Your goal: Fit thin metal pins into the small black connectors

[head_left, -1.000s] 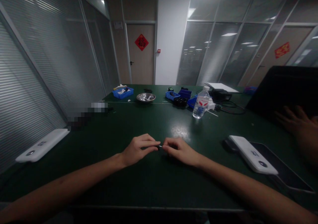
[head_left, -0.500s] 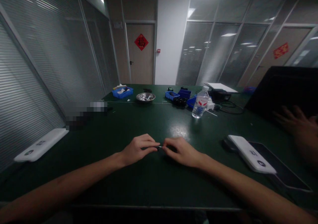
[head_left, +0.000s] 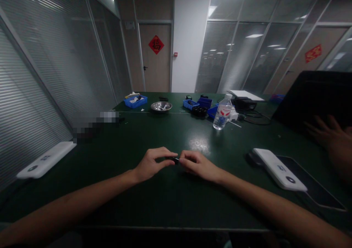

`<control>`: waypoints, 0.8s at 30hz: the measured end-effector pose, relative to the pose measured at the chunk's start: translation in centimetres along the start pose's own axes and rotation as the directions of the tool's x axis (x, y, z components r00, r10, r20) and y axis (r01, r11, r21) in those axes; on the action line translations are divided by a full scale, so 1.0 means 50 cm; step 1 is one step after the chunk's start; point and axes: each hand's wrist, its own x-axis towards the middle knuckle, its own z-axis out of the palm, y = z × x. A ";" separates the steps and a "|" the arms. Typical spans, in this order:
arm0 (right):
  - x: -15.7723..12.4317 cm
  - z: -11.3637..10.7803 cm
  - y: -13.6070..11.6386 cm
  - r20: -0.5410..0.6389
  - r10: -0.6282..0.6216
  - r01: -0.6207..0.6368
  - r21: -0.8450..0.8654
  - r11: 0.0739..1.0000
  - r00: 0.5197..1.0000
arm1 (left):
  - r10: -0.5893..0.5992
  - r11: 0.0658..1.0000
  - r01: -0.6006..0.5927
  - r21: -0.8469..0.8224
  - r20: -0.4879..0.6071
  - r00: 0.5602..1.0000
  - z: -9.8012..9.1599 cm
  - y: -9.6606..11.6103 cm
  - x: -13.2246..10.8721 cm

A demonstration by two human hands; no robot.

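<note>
Both my hands meet over the green table [head_left: 154, 204], low in the middle of the head view. Between the thumb and fingers of my left hand [head_left: 154, 163] is a small dark piece [head_left: 175, 160], too small to name. A short pale tip on its right side reaches the pinched fingers of my right hand [head_left: 199, 164]. The right fingers hide most of what they hold. My two sets of fingertips are only a small gap apart.
A water bottle [head_left: 222, 112] stands beyond my right hand. Farther back are a metal bowl [head_left: 161, 108] and a blue basket [head_left: 136, 101]. White devices [head_left: 279, 169] lie right and left. Another person's hand [head_left: 330, 134] is near the black screen [head_left: 321, 94].
My left thumb and fingers have parted slightly around the dark piece, showing more of it. The right fingers have curled in closer. The other person's hand has shifted slightly.
</note>
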 end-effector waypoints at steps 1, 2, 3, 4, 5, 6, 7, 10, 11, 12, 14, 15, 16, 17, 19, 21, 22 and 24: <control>-0.001 -0.002 -0.001 -0.019 -0.047 0.045 -0.091 0.995 0.999 | -0.005 1.000 0.005 0.012 0.003 1.000 0.000 0.000 0.000; -0.003 -0.005 -0.003 -0.026 -0.098 0.092 -0.187 0.978 0.995 | -0.001 1.000 0.001 0.031 0.011 1.000 0.000 0.000 0.000; -0.004 -0.007 -0.004 -0.020 -0.145 0.134 -0.272 0.953 0.989 | 0.010 0.998 -0.012 0.056 0.026 1.000 0.000 0.000 0.000; -0.006 -0.008 -0.006 -0.002 -0.180 0.169 -0.340 0.925 0.984 | 0.030 0.996 -0.034 0.083 0.052 0.998 0.001 0.000 0.000; -0.007 -0.008 -0.008 0.019 -0.200 0.192 -0.386 0.902 0.980 | 0.055 0.992 -0.065 0.109 0.088 0.995 0.001 0.000 0.000; -0.008 -0.007 -0.010 0.035 -0.205 0.201 -0.415 0.887 0.978 | 0.082 0.987 -0.098 0.130 0.127 0.988 0.002 0.001 -0.001; -0.009 -0.006 -0.011 0.045 -0.202 0.201 -0.430 0.880 0.978 | 0.107 0.981 -0.131 0.146 0.163 0.981 0.003 0.002 -0.001; -0.008 -0.001 -0.008 0.030 -0.175 0.171 -0.424 0.889 0.984 | 0.136 0.973 -0.165 0.161 0.178 0.975 0.005 0.005 -0.003; -0.008 0.001 -0.006 0.015 -0.169 0.160 -0.414 0.896 0.986 | 0.129 0.975 -0.153 0.159 0.153 0.980 0.005 0.005 -0.003; -0.007 0.002 -0.004 0.001 -0.165 0.151 -0.404 0.902 0.986 | 0.121 0.979 -0.139 0.151 0.125 0.985 0.006 0.005 -0.003; -0.006 0.005 0.001 -0.021 -0.159 0.139 -0.382 0.914 0.987 | 0.123 0.983 -0.132 0.127 0.079 0.989 0.008 0.003 -0.004; -0.005 0.006 0.002 -0.028 -0.155 0.134 -0.366 0.921 0.987 | 0.137 0.983 -0.143 0.115 0.062 0.989 0.009 0.003 -0.004; -0.005 0.007 0.002 -0.034 -0.151 0.130 -0.346 0.929 0.988 | 0.155 0.982 -0.159 0.103 0.045 0.987 0.011 0.002 -0.004; -0.005 0.009 0.002 -0.041 -0.145 0.125 -0.322 0.939 0.989 | 0.172 0.980 -0.173 0.093 0.024 0.985 0.012 0.003 -0.004; -0.005 0.014 -0.001 -0.068 -0.135 0.112 -0.268 0.957 0.988 | 0.178 0.981 -0.176 0.076 -0.026 0.984 0.016 0.006 -0.004; -0.006 0.018 -0.004 -0.096 -0.116 0.095 -0.202 0.975 0.989 | 0.153 0.987 -0.149 0.050 -0.075 0.985 0.019 0.013 -0.003; -0.006 0.021 -0.005 -0.107 -0.104 0.086 -0.163 0.983 0.989 | 0.134 0.991 -0.131 0.038 -0.098 0.986 0.020 0.017 -0.003; -0.006 0.023 -0.005 -0.120 -0.085 0.072 -0.116 0.991 0.989 | 0.102 0.995 -0.101 0.016 -0.130 0.986 0.022 0.024 -0.002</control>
